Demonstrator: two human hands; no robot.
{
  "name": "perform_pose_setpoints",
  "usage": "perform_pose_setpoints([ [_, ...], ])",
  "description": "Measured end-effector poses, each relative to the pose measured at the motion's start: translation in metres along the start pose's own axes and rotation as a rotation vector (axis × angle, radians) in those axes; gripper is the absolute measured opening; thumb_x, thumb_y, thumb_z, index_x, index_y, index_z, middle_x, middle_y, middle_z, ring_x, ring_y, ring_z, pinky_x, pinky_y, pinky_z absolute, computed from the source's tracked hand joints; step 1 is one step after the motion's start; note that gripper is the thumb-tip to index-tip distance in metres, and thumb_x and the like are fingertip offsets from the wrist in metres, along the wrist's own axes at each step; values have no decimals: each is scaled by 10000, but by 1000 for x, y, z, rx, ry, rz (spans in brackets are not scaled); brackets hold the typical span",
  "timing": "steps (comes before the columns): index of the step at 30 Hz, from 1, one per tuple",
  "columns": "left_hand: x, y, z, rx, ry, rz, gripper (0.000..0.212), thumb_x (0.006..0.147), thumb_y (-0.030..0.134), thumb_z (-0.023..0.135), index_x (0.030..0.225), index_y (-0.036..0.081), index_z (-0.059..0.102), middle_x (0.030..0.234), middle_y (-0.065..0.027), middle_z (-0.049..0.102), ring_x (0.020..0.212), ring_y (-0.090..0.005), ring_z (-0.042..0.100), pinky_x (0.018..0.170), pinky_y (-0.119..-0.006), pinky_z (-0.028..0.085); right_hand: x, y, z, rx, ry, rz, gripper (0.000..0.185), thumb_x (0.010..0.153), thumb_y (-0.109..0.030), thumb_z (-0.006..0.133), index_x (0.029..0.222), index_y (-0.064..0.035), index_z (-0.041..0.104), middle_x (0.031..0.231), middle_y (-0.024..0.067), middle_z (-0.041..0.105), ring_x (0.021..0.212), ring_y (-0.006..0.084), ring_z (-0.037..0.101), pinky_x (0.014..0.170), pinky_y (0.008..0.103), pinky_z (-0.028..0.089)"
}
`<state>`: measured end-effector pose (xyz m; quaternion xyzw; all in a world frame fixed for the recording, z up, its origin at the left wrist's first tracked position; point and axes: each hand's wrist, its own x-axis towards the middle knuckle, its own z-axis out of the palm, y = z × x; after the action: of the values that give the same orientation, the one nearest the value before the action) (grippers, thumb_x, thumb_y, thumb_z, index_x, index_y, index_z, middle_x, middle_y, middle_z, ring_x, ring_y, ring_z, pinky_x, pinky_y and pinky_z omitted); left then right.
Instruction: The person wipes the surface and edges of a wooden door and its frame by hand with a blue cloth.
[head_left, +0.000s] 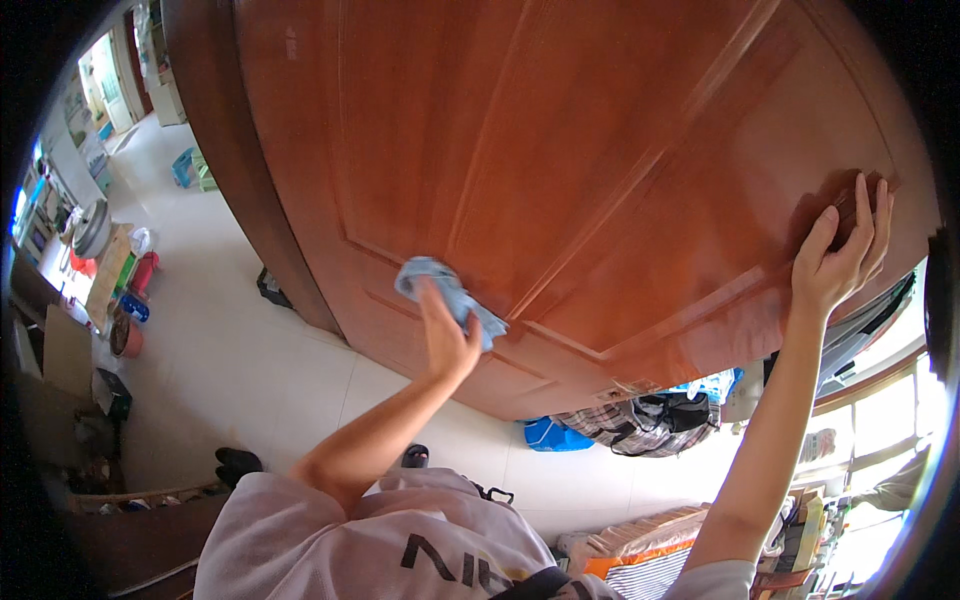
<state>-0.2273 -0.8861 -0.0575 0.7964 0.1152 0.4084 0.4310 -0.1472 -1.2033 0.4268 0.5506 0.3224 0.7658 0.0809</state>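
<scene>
A reddish-brown wooden door (570, 150) with raised panel moulding fills the upper middle of the view. My left hand (450, 330) holds a light blue cloth (457, 296) against the lower panels of the door, its thumb on the right side of the cloth. Over at the far right, my right hand (844, 251) has its fingers spread near the door's edge, beside a dark patch that may be a handle or a shadow. Whether its fingertips press on the wood cannot be told.
A dark door frame (225, 127) runs down the left. Below the door lie a plaid bag (660, 427) and a blue bag (555, 435) on the tiled floor (300, 382). Small stools (182, 166), a red-brown pot (126, 335) and boxes stand at left; wrapped packages (645, 540) lie below right.
</scene>
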Motion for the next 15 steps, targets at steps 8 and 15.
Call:
perform_pose_setpoints([
  [8,9,70,23,238,-645,946,760,1081,155,622,1782,227,338,1881,-104,253,1671,-277,393,1298,-506,431,3,-1,5,42,14,32,449,1084,-298,677,1526,-229,715,1676,58,607,1608,312,487,1312,565,312],
  [15,41,44,-9,403,-636,904,755,1076,175,625,1778,253,357,1883,-25,277,1632,-198,458,1310,-493,420,-33,-33,-21,59,-149,143,499,1071,-248,674,1556,-129,659,1730,152,490,1630,393,416,1311,601,324],
])
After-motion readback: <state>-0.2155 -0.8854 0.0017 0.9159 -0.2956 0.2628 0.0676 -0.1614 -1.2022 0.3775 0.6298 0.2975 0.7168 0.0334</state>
